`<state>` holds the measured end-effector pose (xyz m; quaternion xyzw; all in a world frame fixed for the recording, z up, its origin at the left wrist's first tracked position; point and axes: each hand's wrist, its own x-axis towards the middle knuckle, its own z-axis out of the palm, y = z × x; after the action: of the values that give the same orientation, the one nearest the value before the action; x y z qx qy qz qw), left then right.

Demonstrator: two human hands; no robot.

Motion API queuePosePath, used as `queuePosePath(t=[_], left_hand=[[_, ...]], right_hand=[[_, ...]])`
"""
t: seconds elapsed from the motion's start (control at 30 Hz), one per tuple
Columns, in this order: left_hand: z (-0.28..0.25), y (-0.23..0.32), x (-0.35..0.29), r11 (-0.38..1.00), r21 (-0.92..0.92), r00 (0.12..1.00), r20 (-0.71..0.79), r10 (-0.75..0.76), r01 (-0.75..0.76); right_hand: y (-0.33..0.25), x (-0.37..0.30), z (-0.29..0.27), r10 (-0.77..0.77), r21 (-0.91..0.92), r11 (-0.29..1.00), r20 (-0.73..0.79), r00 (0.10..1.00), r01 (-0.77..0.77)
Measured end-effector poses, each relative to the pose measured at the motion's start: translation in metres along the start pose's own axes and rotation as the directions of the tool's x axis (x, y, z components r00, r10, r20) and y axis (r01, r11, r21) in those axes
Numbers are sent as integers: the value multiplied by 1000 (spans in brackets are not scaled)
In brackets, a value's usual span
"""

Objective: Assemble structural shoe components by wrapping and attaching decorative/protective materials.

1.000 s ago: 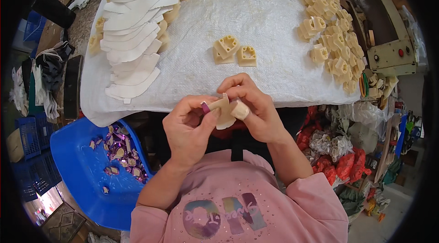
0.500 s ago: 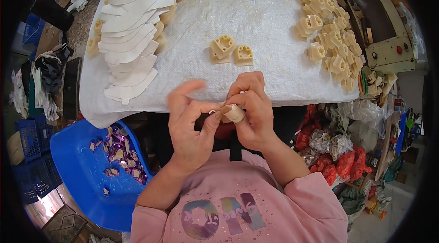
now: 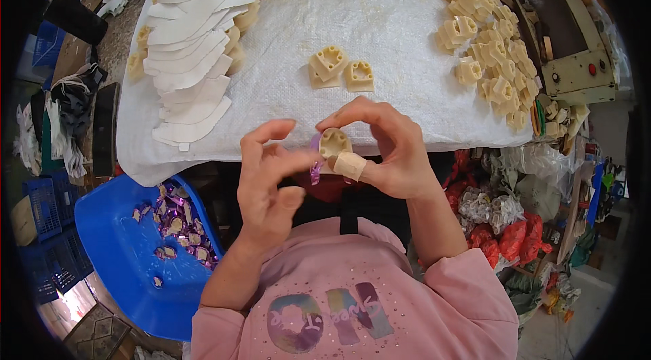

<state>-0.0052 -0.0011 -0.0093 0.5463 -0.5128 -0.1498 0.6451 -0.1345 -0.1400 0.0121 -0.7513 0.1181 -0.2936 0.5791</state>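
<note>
In my right hand [image 3: 390, 150] is a small cream plastic heel [image 3: 333, 144], gripped between thumb and fingers with its holed end facing up. Beige tape wraps the right thumb. A shiny purple strip [image 3: 315, 171] lies along the heel's left side and hangs below it. My left hand [image 3: 268, 180] is just left of the strip, its fingers apart and slightly blurred; whether a fingertip touches the strip I cannot tell. Beyond my hands, a few loose cream heels [image 3: 360, 76] sit on the white woven sheet [image 3: 285, 41].
Overlapping white curved pieces [image 3: 193, 55] line the table's left side. Many cream heels [image 3: 498, 55] are heaped along the right. At lower left, a blue basin [image 3: 115, 224] holds purple-covered pieces [image 3: 180, 224]. Red plastic bags [image 3: 522, 241] lie at right, below a machine panel [image 3: 580, 78].
My left fingers have come off the pinch and spread apart. The right hand has turned the heel so its holed end shows, and the purple strip has come into view.
</note>
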Motion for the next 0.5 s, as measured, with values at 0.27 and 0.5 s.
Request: queuePosePath(t=[0.27, 0.5], left_hand=[[12, 13, 4, 483, -578, 737, 359, -574, 658], [17, 10, -6, 657, -480, 813, 303, -497, 581]], right_hand=[[7, -10, 21, -142, -63, 987, 52, 989, 145], [5, -14, 33, 257, 468, 855, -9, 966, -224]])
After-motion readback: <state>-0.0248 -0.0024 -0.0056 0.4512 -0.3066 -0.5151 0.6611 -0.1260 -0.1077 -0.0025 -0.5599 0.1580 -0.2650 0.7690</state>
